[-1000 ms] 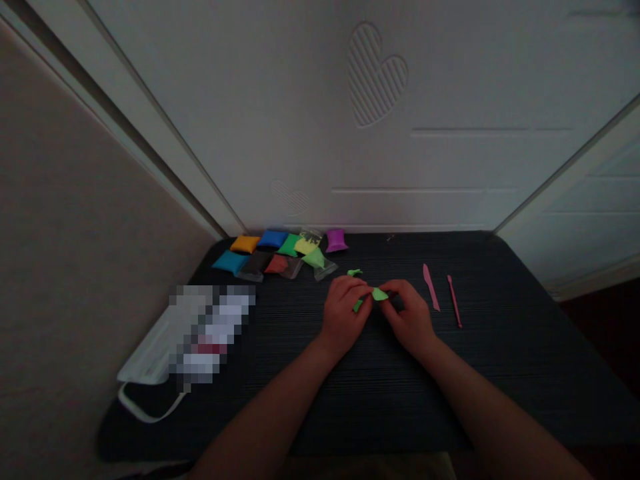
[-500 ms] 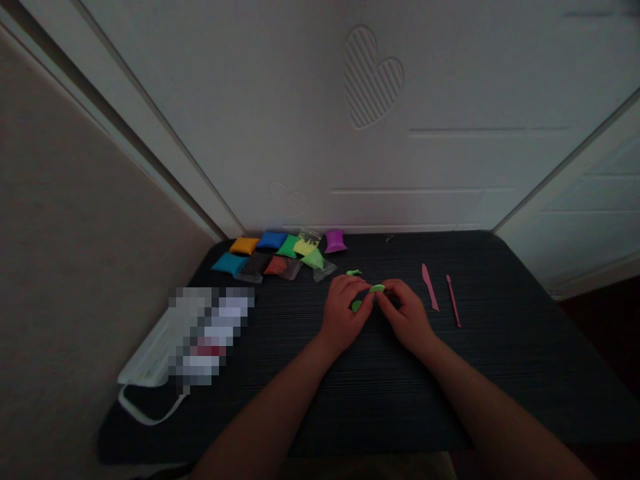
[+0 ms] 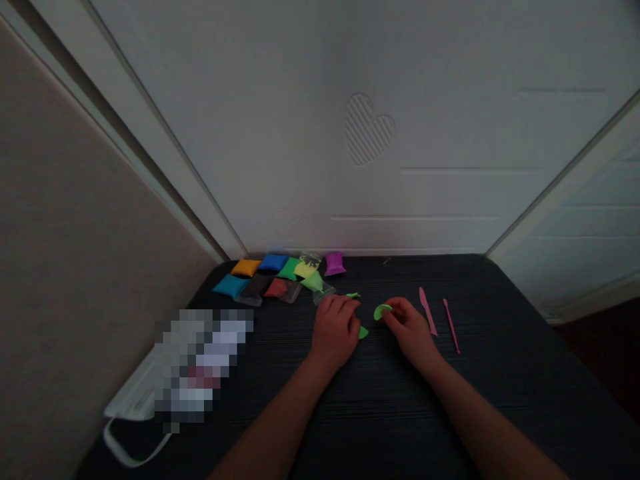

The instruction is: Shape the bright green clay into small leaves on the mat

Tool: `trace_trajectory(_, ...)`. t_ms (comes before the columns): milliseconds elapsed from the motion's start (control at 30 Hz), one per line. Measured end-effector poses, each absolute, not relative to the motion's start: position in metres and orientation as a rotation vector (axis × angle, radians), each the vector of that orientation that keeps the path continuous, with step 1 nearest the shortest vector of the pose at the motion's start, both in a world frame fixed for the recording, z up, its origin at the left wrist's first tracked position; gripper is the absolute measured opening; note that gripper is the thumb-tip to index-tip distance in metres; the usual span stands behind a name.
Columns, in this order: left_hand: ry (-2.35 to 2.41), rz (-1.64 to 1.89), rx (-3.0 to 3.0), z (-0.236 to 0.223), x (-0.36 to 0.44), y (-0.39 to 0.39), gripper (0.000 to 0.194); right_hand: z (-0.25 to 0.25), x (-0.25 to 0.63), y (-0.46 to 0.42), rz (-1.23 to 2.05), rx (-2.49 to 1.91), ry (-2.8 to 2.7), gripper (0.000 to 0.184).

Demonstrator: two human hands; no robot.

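My right hand (image 3: 410, 330) pinches a flat round piece of green clay (image 3: 382, 311) at its fingertips, just above the dark table (image 3: 500, 373). My left hand (image 3: 334, 328) rests on the table with fingers curled, and a second green clay piece (image 3: 363, 332) pokes out at its right edge; whether it grips that piece is unclear. A small green clay bit (image 3: 353, 295) lies just beyond the left hand's knuckles. The two hands are a little apart.
Several coloured clay packets (image 3: 280, 275) lie at the table's back left. Two pink modelling tools (image 3: 429, 311) (image 3: 451, 325) lie right of my right hand. A white bag with a blurred label (image 3: 195, 363) sits at the left. A white wall stands behind.
The hands have drawn apart: the right now holds the round green piece alone, the left lowered to the table with the other piece. The view tilted, so everything sits lower in frame.
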State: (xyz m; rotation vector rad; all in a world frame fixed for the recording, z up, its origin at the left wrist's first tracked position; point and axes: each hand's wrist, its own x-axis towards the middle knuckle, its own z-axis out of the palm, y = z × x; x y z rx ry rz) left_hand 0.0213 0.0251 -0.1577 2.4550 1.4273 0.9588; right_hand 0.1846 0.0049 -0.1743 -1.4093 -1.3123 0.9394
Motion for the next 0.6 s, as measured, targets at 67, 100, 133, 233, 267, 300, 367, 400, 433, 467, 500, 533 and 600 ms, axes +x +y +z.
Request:
trace_trajectory(67, 1.548, 1.034, 2.427, -0.159, 0.018, 0.029, 0.026, -0.174, 0.185, 0.005, 0.954, -1.413, -1.312, 0.02)
trace_trajectory(100, 1.601, 1.044, 2.415, -0.16, 0.017, 0.031, 0.026, -0.173, 0.185, 0.004, 0.961, -1.406, -1.308, 0.019)
trace_trajectory(133, 1.646, 1.027, 2.409, -0.161, 0.016, 0.033, 0.026, -0.172, 0.185, 0.004, 0.97, -1.395, -1.306, 0.019)
trace_trajectory(233, 1.705, 0.956, 2.433, -0.166, 0.016, 0.037, 0.028, -0.17, 0.187, 0.003, 0.991, -1.355, -1.305, 0.015)
trace_trajectory(267, 1.71, 0.943, 2.454, -0.167, 0.016, 0.038, 0.029, -0.169, 0.187, 0.003, 0.989, -1.343, -1.307, 0.015)
trace_trajectory(300, 1.706, 0.924, 2.476, -0.167, 0.017, 0.038, 0.031, -0.168, 0.188, 0.003, 0.986, -1.33, -1.307, 0.014)
trace_trajectory(367, 1.696, 0.91, 2.517, -0.165, 0.019, 0.039, 0.034, -0.167, 0.188, 0.002, 0.984, -1.307, -1.295, 0.013)
trace_trajectory(400, 1.683, 0.901, 2.54, -0.163, 0.02, 0.039, 0.036, -0.167, 0.188, 0.002, 0.989, -1.296, -1.29, 0.013)
trace_trajectory(433, 1.666, 0.883, 2.566, -0.161, 0.021, 0.039, 0.039, -0.167, 0.188, 0.002, 0.995, -1.286, -1.283, 0.013)
trace_trajectory(467, 1.651, 0.855, 2.594, -0.159, 0.022, 0.039, 0.043, -0.168, 0.188, 0.003, 1.003, -1.277, -1.282, 0.013)
trace_trajectory(500, 1.636, 0.814, 2.622, -0.157, 0.023, 0.039, 0.048, -0.168, 0.188, 0.003, 1.011, -1.268, -1.283, 0.013)
trace_trajectory(533, 1.624, 0.759, 2.648, -0.155, 0.023, 0.039, 0.052, -0.169, 0.187, 0.004, 1.014, -1.263, -1.281, 0.013)
trace_trajectory(600, 1.597, 0.629, 2.682, -0.153, 0.024, 0.041, 0.056, -0.171, 0.187, 0.005, 1.024, -1.266, -1.281, 0.014)
